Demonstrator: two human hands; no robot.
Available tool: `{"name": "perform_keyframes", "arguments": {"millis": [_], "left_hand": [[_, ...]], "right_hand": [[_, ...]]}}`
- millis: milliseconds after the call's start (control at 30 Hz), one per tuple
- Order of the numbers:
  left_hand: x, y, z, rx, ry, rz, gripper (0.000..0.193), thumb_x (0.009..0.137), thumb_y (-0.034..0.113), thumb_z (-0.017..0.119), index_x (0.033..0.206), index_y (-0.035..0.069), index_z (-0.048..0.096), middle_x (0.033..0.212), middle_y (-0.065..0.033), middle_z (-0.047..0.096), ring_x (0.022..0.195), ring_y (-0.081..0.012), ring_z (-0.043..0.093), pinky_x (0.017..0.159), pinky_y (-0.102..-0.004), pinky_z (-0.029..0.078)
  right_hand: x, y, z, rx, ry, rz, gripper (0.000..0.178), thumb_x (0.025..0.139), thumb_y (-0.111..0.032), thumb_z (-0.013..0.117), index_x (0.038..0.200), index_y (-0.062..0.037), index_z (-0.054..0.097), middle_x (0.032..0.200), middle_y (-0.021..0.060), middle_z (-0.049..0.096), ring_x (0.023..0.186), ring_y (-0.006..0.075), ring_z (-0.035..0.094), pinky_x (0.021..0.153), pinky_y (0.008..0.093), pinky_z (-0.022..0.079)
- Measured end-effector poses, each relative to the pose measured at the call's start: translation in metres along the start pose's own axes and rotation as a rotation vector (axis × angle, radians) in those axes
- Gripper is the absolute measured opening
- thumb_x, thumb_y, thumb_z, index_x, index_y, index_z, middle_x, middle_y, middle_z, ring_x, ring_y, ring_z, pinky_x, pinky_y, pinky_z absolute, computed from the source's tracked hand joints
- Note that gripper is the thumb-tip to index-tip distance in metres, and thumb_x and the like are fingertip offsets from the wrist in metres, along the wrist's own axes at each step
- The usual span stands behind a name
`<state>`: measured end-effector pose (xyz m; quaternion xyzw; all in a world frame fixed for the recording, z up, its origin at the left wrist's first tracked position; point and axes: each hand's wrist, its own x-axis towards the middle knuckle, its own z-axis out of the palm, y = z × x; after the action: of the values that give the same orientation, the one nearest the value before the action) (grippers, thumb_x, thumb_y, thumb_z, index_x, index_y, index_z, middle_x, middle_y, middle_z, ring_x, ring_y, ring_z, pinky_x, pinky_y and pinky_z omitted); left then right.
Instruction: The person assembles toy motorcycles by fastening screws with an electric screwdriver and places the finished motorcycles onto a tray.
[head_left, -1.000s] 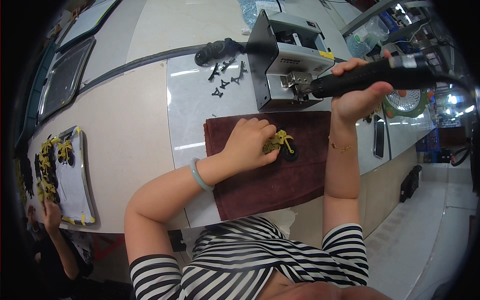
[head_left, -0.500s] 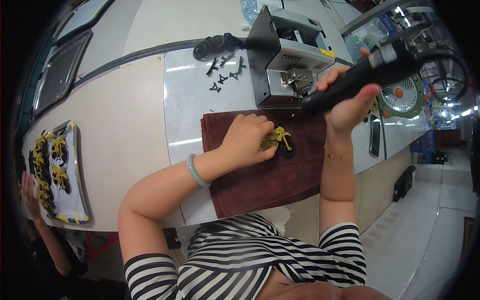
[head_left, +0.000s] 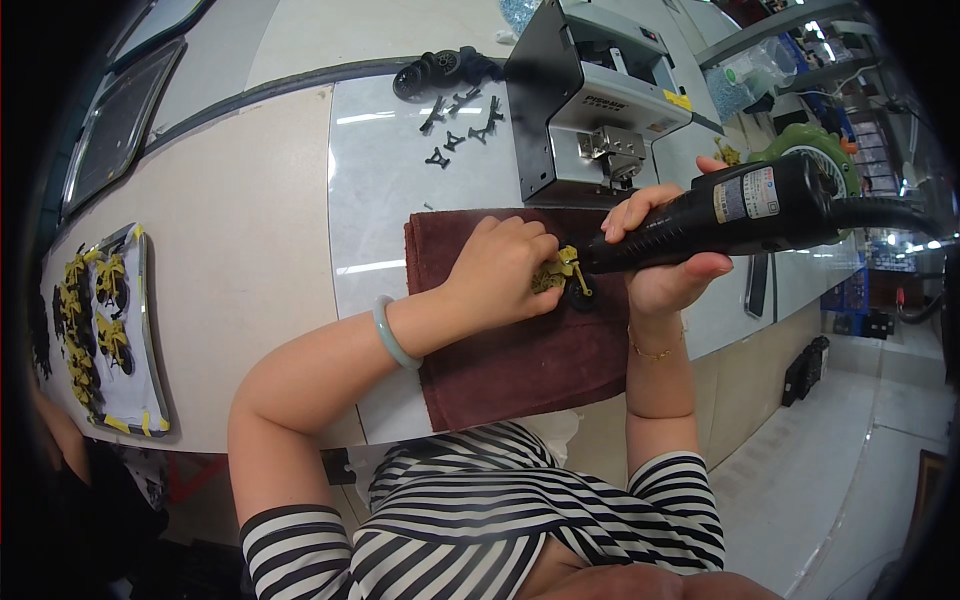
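On a folded maroon towel (head_left: 500, 370), my left hand (head_left: 505, 268) is closed around a small yellow and black toy motorcycle (head_left: 568, 268). Its black front wheel (head_left: 580, 296) shows beyond my fingers, while the rear part is covered by them. A black corded electric screwdriver (head_left: 710, 212) lies in my right hand (head_left: 665, 275), fingers wrapped over its body and thumb stretched along the near side. The tool's tip points left at the motorcycle's front end. Whether tip and toy touch, I cannot tell.
Behind the towel stands a grey and black machine (head_left: 600, 120). Left of it lie several small black plastic parts (head_left: 452, 140) and black wheels (head_left: 440, 70). A tray (head_left: 150, 330) of yellow motorcycles is at far left, a co-worker's arm (head_left: 62, 430) beside it. A phone (head_left: 758, 285) and green fan (head_left: 825, 150) are right.
My right hand has brought the screwdriver down and left, its tip now at the toy motorcycle and its body more level. My left hand keeps its grip. The co-worker's hand has withdrawn from the tray's edge.
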<state>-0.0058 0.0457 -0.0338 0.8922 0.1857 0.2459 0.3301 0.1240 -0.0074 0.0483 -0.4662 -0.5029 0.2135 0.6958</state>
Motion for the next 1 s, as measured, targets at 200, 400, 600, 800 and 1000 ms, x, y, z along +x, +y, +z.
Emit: {"name": "perform_keyframes", "arguments": {"millis": [200,400,600,800,1000], "left_hand": [[0.000,0.000,-0.001,0.002,-0.009,-0.018,0.028,0.062,0.026,0.071,0.080,0.007,0.061,0.077,-0.0033,0.052,0.076,-0.0199,0.051,0.069,-0.0318,0.037],[0.002,-0.001,0.000,-0.008,-0.022,-0.022,0.028,0.062,0.026,0.072,0.081,0.007,0.062,0.077,-0.0032,0.052,0.077,-0.0198,0.052,0.069,-0.0320,0.037],[0.002,-0.001,-0.002,0.020,-0.032,-0.029,0.028,0.062,0.026,0.072,0.080,0.007,0.062,0.077,-0.0032,0.053,0.077,-0.0196,0.052,0.068,-0.0321,0.036],[0.000,0.000,-0.003,0.023,-0.022,-0.016,0.028,0.062,0.027,0.073,0.079,0.007,0.062,0.077,-0.0031,0.053,0.077,-0.0196,0.052,0.068,-0.0322,0.036],[0.000,0.002,-0.003,0.022,-0.018,-0.030,0.028,0.062,0.027,0.073,0.078,0.007,0.062,0.077,-0.0030,0.053,0.076,-0.0195,0.052,0.067,-0.0320,0.036]], "right_hand": [[0.000,0.005,-0.001,-0.021,-0.066,0.078,0.091,0.068,-0.075,0.046,0.117,0.0002,0.028,0.067,0.0098,0.052,0.054,0.0165,0.054,0.053,0.0273,0.047],[0.001,0.007,-0.005,-0.050,-0.077,0.110,0.091,0.067,-0.078,0.042,0.117,-0.0042,0.027,0.068,0.0091,0.051,0.053,0.0181,0.053,0.055,0.0305,0.047],[-0.007,0.005,-0.003,-0.104,-0.114,0.060,0.092,0.067,-0.079,0.042,0.118,-0.0035,0.025,0.068,0.0094,0.051,0.053,0.0182,0.053,0.054,0.0308,0.047],[0.031,-0.024,-0.009,-0.083,0.134,-0.181,0.092,0.071,-0.079,0.034,0.132,-0.0125,0.020,0.068,0.0089,0.052,0.053,0.0178,0.051,0.055,0.0318,0.046],[0.077,-0.003,-0.019,-0.190,0.103,-0.275,0.080,0.077,-0.074,0.034,0.128,-0.0129,0.028,0.066,0.0093,0.053,0.055,0.0183,0.053,0.058,0.0321,0.047]]}}
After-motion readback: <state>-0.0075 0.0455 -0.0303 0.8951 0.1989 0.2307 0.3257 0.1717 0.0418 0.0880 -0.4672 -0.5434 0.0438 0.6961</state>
